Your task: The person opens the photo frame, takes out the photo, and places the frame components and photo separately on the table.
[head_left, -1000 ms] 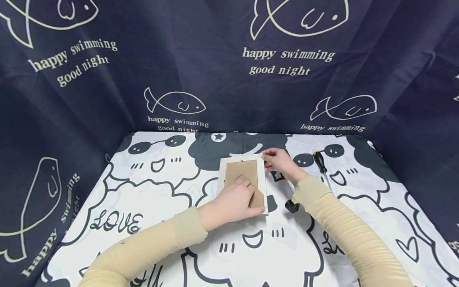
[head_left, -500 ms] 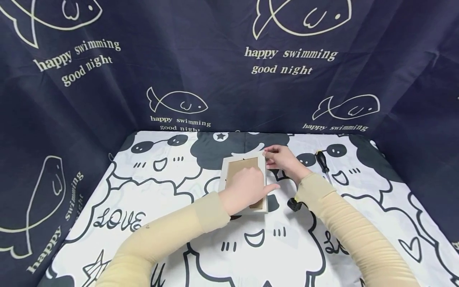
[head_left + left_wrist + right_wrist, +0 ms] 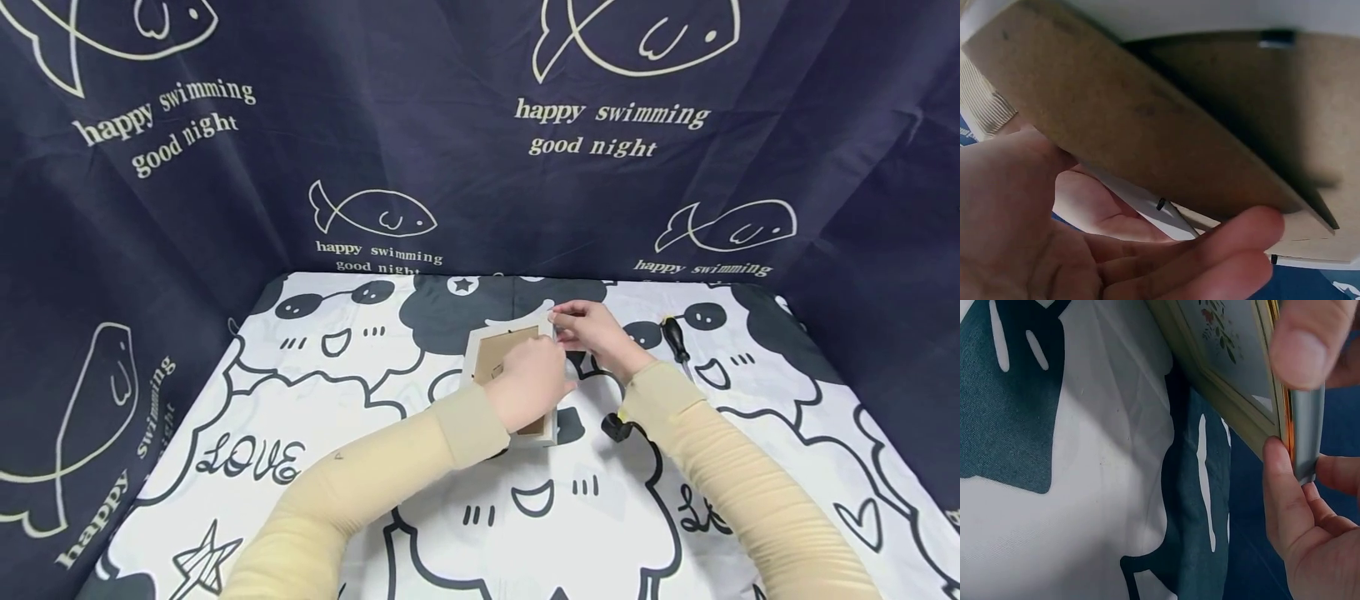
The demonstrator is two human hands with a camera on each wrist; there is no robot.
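A white picture frame [image 3: 474, 354] is held with its brown backboard [image 3: 1329, 100] up; a floral print [image 3: 1222, 331] shows on its front in the right wrist view. On the back, a brown easel stand [image 3: 1116, 106] is swung out, leaving a dark gap beneath. My left hand [image 3: 528, 379] lies over the backboard and holds the stand, fingertips at its edge and the thumb largely hidden behind it. My right hand [image 3: 596, 333] grips the frame's upper right corner, fingers and thumb on either side of its edge. Small black tabs [image 3: 1277, 39] line the backboard.
A black-handled screwdriver [image 3: 675, 340] lies right of the frame, its shaft partly behind my right sleeve. A small black object [image 3: 615, 427] with yellow on it rests near that sleeve. Cartoon-printed cloth [image 3: 300, 417] covers the table; a dark blue curtain [image 3: 480, 125] hangs behind.
My left hand has moved up and to the right across the backboard, covering more of it. The frame has tilted slightly; my right hand keeps its grip on the corner.
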